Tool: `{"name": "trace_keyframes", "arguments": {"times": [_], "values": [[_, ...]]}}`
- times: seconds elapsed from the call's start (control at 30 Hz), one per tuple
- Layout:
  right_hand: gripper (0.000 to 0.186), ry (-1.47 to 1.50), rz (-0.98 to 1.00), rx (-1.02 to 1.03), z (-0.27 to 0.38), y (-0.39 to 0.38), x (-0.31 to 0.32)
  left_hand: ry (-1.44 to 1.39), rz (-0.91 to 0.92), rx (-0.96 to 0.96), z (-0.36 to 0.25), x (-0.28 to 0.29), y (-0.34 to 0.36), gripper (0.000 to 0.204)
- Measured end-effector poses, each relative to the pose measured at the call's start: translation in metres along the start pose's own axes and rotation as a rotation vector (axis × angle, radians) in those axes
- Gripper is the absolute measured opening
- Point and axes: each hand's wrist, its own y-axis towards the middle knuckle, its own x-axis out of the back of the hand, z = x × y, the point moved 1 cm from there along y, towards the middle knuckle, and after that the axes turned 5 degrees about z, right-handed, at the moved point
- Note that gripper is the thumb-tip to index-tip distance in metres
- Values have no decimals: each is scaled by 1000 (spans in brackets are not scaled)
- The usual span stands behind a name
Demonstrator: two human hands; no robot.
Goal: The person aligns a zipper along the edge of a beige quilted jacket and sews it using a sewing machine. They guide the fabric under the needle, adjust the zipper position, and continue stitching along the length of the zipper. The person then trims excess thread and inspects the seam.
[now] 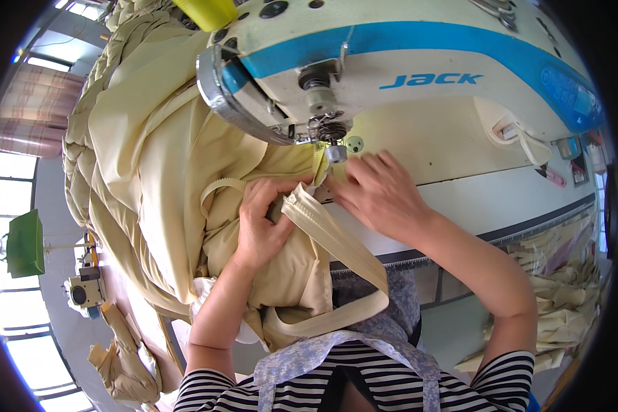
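A white and blue sewing machine stands in front of me. Beige fabric runs up to its needle area, where a lit yellowish patch shows. My left hand grips the fabric and the end of a beige zipper, thumb and fingers closed just short of the needle. The zipper's long tape loops down over my lap and back to the cloth. Close by on the right, my right hand is closed, fingers curled and tips near the cloth edge by the needle. What its fingertips hold is hidden.
A large heap of beige cloth fills the left side. A yellow cup-like object is above the machine head. The table's front edge carries a ruler strip. Small tools lie at the right; bagged cloth sits below. A green lamp-like shade is at far left.
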Motion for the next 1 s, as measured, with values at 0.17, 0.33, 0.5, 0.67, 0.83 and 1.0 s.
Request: {"name": "trace_keyframes", "arguments": {"times": [0.17,0.33,0.5,0.67,0.83,1.0], "values": [[45,-83,-2,-154,-5,9,-1,-163,-112,34,-10,-9,4,21],[47,95,-39,109,18,-7,-5,-118,-164,206,-16,-4,7,27],[39,68,-21,154,30,-18,-10,-61,-169,10,-16,-1,20,19],[30,67,-44,205,43,-26,-6,-30,-122,33,-14,2,23,19],[41,53,-9,249,44,-33,-1,-45,-135,65,-14,7,27,24],[43,-23,-8,150,41,-25,-1,-6,-55,-50,-16,4,32,15]]}}
